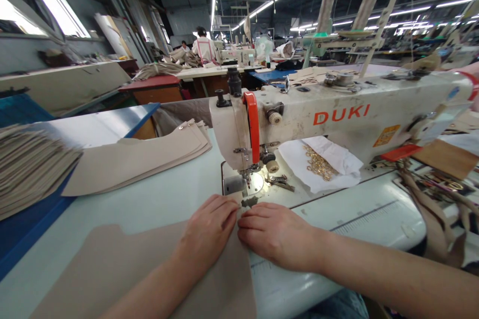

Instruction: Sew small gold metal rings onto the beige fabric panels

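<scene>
A large beige fabric panel (130, 254) lies on the pale sewing table, its narrow far end reaching toward the needle of a white sewing machine (295, 114). My left hand (209, 227) rests on this end, fingers bent and pressed together on its edge just in front of the presser foot (247, 179). Close beside it, my right hand (275, 234) has its fingers closed at the panel's right edge. Both sets of fingertips hide the bit of material between them. The machine's lamp lights the needle plate (256, 183).
Finished-looking beige panels (142, 162) are piled at the left, beside a thick stack of cut pieces (33, 164). White paper holding small gold rings (318, 162) lies under the machine arm, with thread snips (280, 182) nearby. Thread cones (326, 10) stand behind. Another person (204, 47) sits farther back.
</scene>
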A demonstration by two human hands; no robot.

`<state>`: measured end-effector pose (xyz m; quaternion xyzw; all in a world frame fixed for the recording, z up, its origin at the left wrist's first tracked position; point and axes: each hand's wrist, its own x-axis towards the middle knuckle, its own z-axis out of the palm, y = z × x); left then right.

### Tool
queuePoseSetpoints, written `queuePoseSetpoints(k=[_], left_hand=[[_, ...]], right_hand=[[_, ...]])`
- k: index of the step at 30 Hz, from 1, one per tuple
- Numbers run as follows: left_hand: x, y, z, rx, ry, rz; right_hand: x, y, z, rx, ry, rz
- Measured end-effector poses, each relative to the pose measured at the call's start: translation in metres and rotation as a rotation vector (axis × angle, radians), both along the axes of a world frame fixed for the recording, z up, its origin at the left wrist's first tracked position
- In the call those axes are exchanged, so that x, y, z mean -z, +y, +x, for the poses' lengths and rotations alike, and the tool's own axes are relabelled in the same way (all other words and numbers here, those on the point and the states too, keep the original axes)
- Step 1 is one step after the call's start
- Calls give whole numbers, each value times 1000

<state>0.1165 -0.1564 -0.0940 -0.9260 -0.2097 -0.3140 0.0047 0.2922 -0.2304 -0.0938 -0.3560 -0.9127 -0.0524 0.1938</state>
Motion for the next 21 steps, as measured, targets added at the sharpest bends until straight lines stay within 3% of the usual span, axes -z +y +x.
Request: queuePoseSetpoints(k=[6, 13, 21], left_hand=[[-2, 0, 0, 9, 9, 1], [1, 2, -3, 25, -3, -42], [1, 1, -5, 28, -6, -60]], right_hand=[[0, 0, -1, 12, -7, 4], [-2, 6, -3, 125, -55, 83], [-4, 7, -5, 122, -108, 72]])
